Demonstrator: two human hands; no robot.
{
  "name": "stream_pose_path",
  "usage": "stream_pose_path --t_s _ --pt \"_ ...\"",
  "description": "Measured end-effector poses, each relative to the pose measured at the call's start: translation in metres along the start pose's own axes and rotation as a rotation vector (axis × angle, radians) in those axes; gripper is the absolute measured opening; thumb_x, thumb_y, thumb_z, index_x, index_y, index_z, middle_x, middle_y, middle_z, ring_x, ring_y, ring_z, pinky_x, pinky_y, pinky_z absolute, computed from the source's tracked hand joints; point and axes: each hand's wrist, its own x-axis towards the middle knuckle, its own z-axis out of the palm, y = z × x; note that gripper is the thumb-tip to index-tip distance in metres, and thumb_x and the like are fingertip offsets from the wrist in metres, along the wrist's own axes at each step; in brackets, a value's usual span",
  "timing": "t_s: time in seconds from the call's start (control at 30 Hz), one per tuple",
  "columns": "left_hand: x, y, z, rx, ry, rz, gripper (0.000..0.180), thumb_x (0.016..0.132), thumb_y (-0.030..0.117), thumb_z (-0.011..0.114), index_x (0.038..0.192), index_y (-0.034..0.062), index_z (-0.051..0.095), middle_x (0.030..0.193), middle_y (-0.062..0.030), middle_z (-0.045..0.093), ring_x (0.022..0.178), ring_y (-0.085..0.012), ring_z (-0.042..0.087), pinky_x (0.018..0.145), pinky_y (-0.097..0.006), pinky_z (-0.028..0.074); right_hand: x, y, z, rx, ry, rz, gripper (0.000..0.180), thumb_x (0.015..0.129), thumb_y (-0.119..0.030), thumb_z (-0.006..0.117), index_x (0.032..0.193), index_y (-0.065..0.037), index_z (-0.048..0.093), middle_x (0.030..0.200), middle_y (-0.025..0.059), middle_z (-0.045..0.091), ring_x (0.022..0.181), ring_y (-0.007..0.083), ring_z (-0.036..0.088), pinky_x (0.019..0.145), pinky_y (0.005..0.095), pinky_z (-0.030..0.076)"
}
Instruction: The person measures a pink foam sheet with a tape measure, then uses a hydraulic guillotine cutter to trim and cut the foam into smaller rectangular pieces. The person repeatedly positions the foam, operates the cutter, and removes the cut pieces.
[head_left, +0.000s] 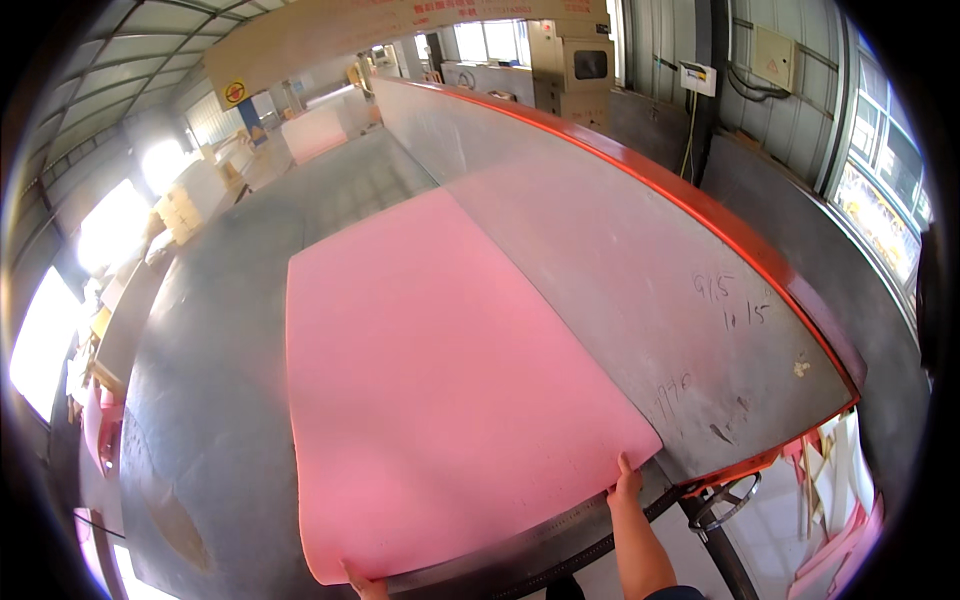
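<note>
A large pink foam sheet [460, 370] lies flat on the grey table [200, 400], its long right side along the foot of the upright grey fence [640, 280]. At the near right corner my right hand [626, 482] grips the sheet's front edge, thumb on top and the other fingers mostly hidden at the rim. My left hand [364, 584] holds the near left corner the same way; only its thumb and part of the hand show at the picture's lower edge. The corner beside my left hand curves slightly.
The fence has a red top rail [640, 165] and dark handwritten marks. Below its near end are a handwheel [735, 500] and pink and white foam scraps [840, 510]. A wide beam [380, 40] spans the table's far end, with a pale block [315, 130] beneath.
</note>
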Motion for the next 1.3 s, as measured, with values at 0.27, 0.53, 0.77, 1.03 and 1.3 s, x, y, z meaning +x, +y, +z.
stream_pose_path --t_s 0.27,0.53,0.77,1.03,1.3 --pt "-0.033 0.022 0.037 0.041 -0.04 -0.029 0.063 0.094 0.056 0.054 0.138 0.0116 0.047 0.131 -0.0086 0.057 0.118 -0.0291 0.055 0.097 -0.048 0.047 0.029 0.001 -0.038 -0.107 -0.027 0.049 0.047 0.09 -0.041 0.067 0.119 -0.006 0.057 0.1 0.0056 0.065 0.081 0.0159 0.063 0.055 0.0294 0.048" --pt "-0.018 0.018 -0.008 0.07 0.138 -0.035 0.057 0.095 0.045 0.058 0.138 0.0097 0.046 0.131 -0.0098 0.056 0.119 -0.0287 0.055 0.099 -0.048 0.048 0.024 -0.008 -0.006 -0.183 0.149 0.04 0.045 0.093 -0.036 0.064 0.118 0.001 0.059 0.111 0.0112 0.064 0.093 0.023 0.064 0.067 0.0373 0.053" --pt "-0.027 0.023 0.011 0.102 0.072 0.007 0.054 0.094 0.041 0.061 0.137 0.0099 0.048 0.128 -0.0079 0.059 0.116 -0.0273 0.057 0.097 -0.046 0.05 0.046 0.015 -0.02 -0.134 0.102 0.024 0.047 0.092 -0.033 0.066 0.117 0.006 0.06 0.112 0.0156 0.064 0.098 0.0254 0.064 0.074 0.0417 0.053" --pt "-0.036 0.034 0.037 0.181 -0.013 -0.093 0.062 0.095 0.051 0.056 0.136 0.0064 0.047 0.131 -0.0085 0.057 0.116 -0.0278 0.057 0.102 -0.044 0.046 0.054 0.027 -0.044 -0.459 0.185 -0.076 0.06 0.089 -0.047 0.065 0.114 0.007 0.059 0.098 0.0188 0.069 0.089 0.0259 0.067 0.078 0.0383 0.053" --pt "-0.096 0.002 0.047 0.736 0.123 -0.486 0.039 0.098 0.043 0.055 0.101 0.0039 0.061 0.091 -0.0096 0.064 0.083 -0.0219 0.061 0.071 -0.034 0.051 -0.055 -0.137 -0.16 -1.009 0.284 -1.054 0.026 0.088 -0.019 0.068 0.109 -0.006 0.06 0.078 0.0039 0.068 0.067 0.0154 0.065 0.067 0.0295 0.053"
